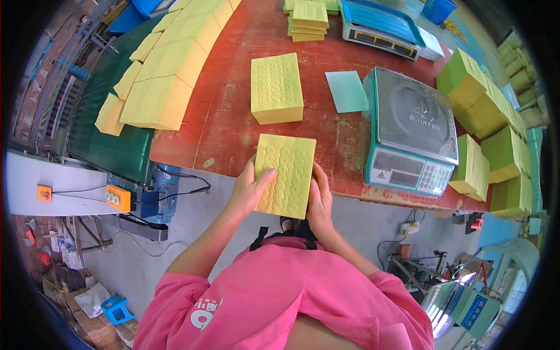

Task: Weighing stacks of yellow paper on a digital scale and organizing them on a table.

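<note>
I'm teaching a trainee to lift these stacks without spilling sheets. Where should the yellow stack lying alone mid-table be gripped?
Probably by its two long side faces, one hand from the left and one from the right, pressing inward. The yellow stack lies flat with open table on both sides, just as the left hand and right hand clasp the held stack.

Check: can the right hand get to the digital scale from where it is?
Probably yes. The right hand grips the yellow pad stack, so it must let go first; the scale sits just to its right with bare red table between.
</note>
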Demonstrator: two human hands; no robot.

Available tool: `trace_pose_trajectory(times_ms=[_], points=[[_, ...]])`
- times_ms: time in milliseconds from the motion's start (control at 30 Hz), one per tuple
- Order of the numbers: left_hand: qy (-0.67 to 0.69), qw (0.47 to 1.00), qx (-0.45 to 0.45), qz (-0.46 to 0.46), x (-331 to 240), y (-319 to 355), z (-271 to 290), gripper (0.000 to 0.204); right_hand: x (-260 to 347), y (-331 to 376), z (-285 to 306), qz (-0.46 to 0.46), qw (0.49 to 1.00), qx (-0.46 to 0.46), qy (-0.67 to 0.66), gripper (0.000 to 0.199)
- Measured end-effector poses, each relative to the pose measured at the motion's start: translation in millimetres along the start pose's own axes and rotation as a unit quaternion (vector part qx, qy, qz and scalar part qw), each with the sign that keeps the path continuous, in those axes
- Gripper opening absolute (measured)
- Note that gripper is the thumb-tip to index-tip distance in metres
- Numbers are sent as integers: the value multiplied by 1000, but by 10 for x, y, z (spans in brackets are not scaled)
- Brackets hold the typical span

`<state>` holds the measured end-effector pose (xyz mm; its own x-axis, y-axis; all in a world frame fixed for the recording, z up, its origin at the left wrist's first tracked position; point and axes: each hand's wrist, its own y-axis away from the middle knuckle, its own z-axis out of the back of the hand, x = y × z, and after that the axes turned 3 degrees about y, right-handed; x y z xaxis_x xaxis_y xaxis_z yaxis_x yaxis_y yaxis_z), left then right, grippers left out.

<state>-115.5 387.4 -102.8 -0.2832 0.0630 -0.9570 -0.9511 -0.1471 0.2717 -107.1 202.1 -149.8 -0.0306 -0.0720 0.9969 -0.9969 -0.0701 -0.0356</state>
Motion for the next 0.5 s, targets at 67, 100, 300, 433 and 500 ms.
trace_pose_trajectory(times_ms=[67,100,300,433,500], points=[[-9,1000,13,-13,-14,84,-14,54,119,286,125,-84,996,10,-41,42],[-20,999,21,-25,-16,111,-28,57,-41,456,202,-81,996,3,-39,42],[17,998,52,-40,63,146,-79,52,-425,608,288,-326,875,52,-355,39],[106,993,52,-13,64,181,-9,48,-176,637,410,-268,928,116,-231,30],[240,968,58,42,-28,230,-25,46,101,633,526,-181,961,115,-173,27]])
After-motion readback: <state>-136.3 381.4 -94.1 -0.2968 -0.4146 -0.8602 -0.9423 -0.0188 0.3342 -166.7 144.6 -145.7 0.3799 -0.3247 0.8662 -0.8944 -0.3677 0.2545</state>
